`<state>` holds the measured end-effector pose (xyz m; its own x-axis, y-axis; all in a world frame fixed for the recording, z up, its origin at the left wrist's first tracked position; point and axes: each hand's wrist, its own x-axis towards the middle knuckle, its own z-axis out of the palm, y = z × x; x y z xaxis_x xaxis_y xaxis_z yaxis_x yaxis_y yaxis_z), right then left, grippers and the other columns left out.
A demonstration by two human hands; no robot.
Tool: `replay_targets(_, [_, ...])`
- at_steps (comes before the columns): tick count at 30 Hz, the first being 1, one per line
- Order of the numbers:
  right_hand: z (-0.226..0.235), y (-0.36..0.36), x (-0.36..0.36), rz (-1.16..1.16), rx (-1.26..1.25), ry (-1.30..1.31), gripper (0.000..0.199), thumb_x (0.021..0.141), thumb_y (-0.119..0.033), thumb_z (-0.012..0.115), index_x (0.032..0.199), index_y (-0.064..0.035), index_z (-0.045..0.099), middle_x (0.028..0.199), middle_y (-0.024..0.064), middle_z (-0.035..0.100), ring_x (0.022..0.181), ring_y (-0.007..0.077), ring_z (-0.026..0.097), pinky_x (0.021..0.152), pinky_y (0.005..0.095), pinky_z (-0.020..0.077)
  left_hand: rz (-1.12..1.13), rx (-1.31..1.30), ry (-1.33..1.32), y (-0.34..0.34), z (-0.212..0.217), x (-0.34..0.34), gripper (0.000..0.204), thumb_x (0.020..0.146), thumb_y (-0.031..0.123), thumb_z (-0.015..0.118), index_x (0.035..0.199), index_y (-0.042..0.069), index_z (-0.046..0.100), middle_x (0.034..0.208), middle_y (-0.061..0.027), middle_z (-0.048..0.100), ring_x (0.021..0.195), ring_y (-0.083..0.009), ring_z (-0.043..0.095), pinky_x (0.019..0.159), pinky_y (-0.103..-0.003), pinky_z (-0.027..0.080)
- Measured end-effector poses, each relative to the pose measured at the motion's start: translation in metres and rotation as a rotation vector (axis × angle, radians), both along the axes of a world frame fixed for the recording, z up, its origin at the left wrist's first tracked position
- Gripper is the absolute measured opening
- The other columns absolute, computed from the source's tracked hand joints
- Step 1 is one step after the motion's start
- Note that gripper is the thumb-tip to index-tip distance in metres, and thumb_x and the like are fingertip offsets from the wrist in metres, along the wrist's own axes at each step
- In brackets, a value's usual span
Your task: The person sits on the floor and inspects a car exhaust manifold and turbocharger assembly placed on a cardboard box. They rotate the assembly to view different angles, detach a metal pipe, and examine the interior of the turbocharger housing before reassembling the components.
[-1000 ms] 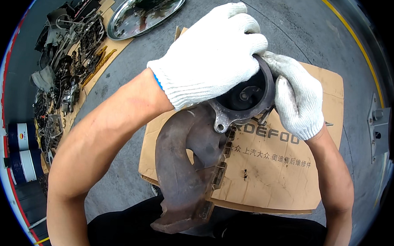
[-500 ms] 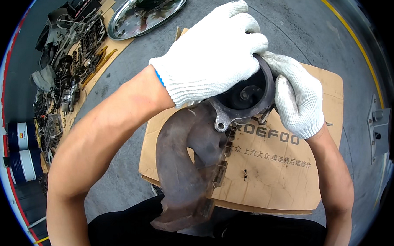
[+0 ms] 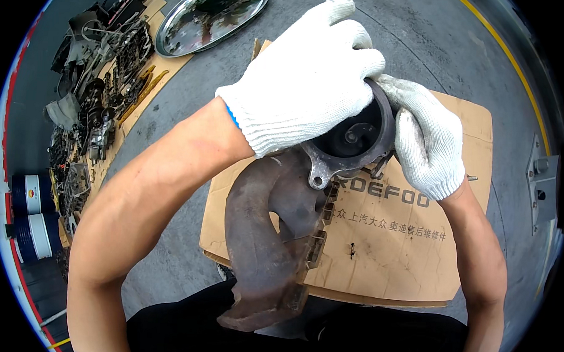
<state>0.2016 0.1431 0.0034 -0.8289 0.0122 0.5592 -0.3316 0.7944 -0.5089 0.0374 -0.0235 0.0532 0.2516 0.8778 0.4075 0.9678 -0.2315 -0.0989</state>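
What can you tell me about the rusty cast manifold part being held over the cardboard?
The rusty exhaust manifold is brown, rough cast metal with curved branching runners and square flanges along its right side. At its upper end a round grey housing opens toward the camera, dark inside. It is held above the cardboard sheet, lower end toward the person. The gloved left hand covers the housing's top; the gloved right hand grips its right rim.

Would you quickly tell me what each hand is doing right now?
Left hand: closed over the top of the round housing of the rusty manifold.
Right hand: gripping the housing's right rim.
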Motion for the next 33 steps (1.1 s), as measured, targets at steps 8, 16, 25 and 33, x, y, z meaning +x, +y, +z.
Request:
replay_targets(8, [0.005,0.001,0.002,0.019,0.023,0.004,0.029,0.092,-0.008,0.059,0.117,0.0034,0.070,0.112,0.0231,0.073,0.101,0.0366,0.074,0.090,0.0388,0.0593,0.001,-0.020,0.010,0.001,0.002,0.003,0.011,0.078,0.020,0.064,0.076,0.012,0.071,0.098,-0.0060,0.064,0.099,-0.0262,0.060,0.109,-0.054,0.039])
replay_targets(16, [0.002,-0.003,0.007,-0.004,0.015,-0.006,0.030,0.090,-0.008,0.060,0.116,0.0025,0.070,0.111,0.0230,0.074,0.101,0.0367,0.074,0.091,0.0393,0.0594,0.015,-0.089,0.017,0.000,0.002,0.005,0.010,0.081,0.019,0.066,0.078,0.011,0.072,0.100,-0.0068,0.066,0.099,-0.0267,0.062,0.108,-0.053,0.042])
replay_targets(25, [0.003,-0.004,0.010,0.019,0.038,0.020,0.034,0.084,-0.003,0.059,0.115,0.0023,0.070,0.112,0.0232,0.073,0.102,0.0387,0.073,0.092,0.0408,0.0592,0.144,0.036,0.095,-0.009,-0.008,0.023,0.012,0.069,0.012,0.073,0.079,0.013,0.078,0.102,-0.0047,0.071,0.111,-0.0265,0.064,0.119,-0.052,0.040])
replay_targets(33, [0.008,-0.008,0.016,0.009,0.101,0.024,0.038,0.079,-0.002,0.059,0.115,0.0041,0.071,0.111,0.0234,0.074,0.103,0.0380,0.074,0.091,0.0419,0.0600,0.180,0.006,0.039,-0.013,-0.004,0.030,0.006,0.069,0.011,0.072,0.074,0.015,0.075,0.100,-0.0029,0.070,0.114,-0.0243,0.064,0.120,-0.055,0.038])
